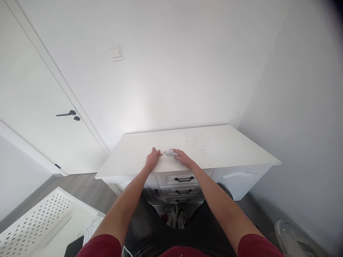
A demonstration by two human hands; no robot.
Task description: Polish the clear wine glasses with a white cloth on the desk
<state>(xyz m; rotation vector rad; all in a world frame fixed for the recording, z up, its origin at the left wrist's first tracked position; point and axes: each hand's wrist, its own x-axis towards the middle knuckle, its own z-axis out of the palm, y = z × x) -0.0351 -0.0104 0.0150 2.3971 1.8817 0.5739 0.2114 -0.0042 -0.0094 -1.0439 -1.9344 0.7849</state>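
Note:
On the white cabinet's top (144, 142), my right hand (183, 157) is closed around a small, crumpled whitish-grey bundle (169, 152); its exact kind is unclear. Just left of the bundle's tip, my left hand (153, 158) rests near the front edge with thumb and fingers pinched together. Whatever the left fingers hold is too small to make out. Faint wet-looking marks (198, 141) spot the surface behind and to the right of my right hand.
Drawers with dark handles (184, 179) face me below the top. A white wall stands behind, with a door handle (66, 113) at left. A perforated white panel (34, 217) is at lower left, and a pale appliance (292, 239) at lower right.

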